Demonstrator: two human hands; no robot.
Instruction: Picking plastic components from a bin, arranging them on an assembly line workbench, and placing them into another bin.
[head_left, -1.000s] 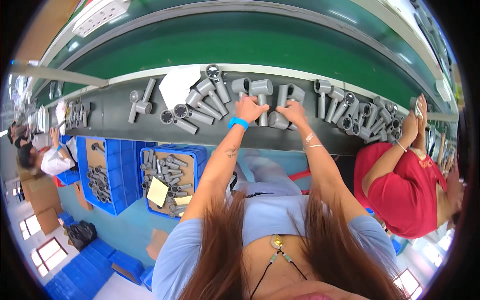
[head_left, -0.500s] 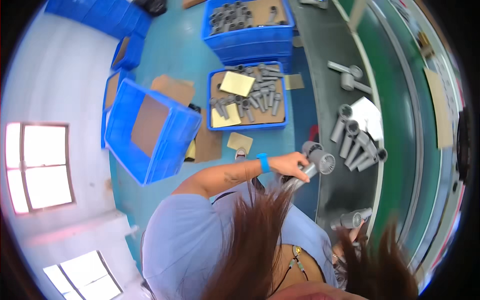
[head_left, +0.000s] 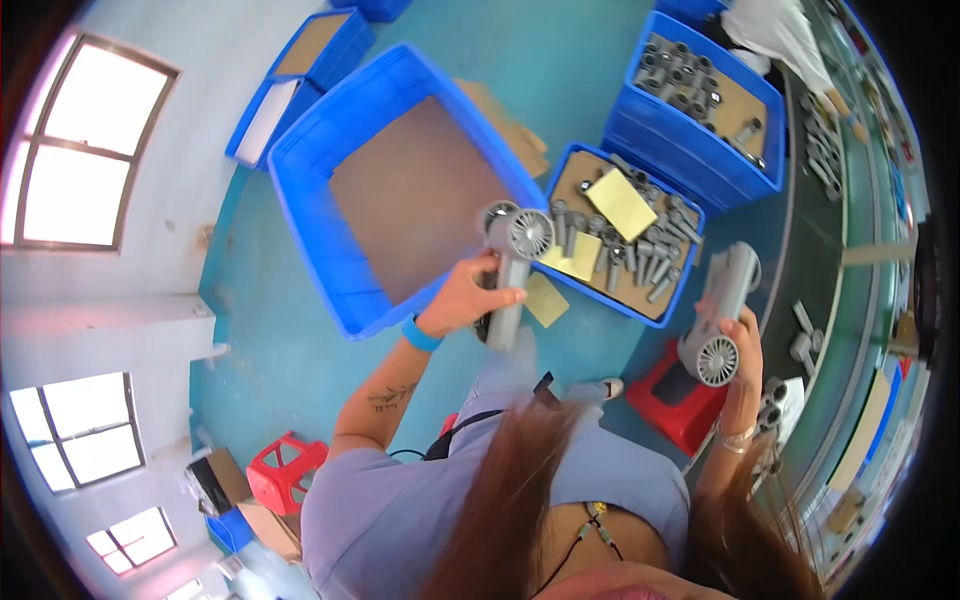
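My left hand (head_left: 468, 297) is closed around the grey handles of what look like two handheld fans (head_left: 528, 235), their round grilled heads upward. It is at the near right edge of a large blue crate (head_left: 308, 220) with a brown cardboard sheet on its bottom. In my right hand (head_left: 744, 350) are more grey handheld fans (head_left: 716, 358), apparently two lying head to tail, held above a red stool (head_left: 708, 420). Between and beyond my hands, a second blue crate (head_left: 600, 297) holds several grey fans on cardboard, with yellow paper pieces (head_left: 621, 204) among them.
A taller blue crate (head_left: 690, 140) of fans stands farther back on the right. Beside it runs a dark conveyor belt (head_left: 815, 235) carrying loose fans (head_left: 803, 345). A person in white (head_left: 775, 30) works at its far end. Another red stool (head_left: 285, 470) stands at the lower left.
My view has turned left. The fans in my left hand are now beside the large crate. My right hand has come up off the belt side with fans in it.
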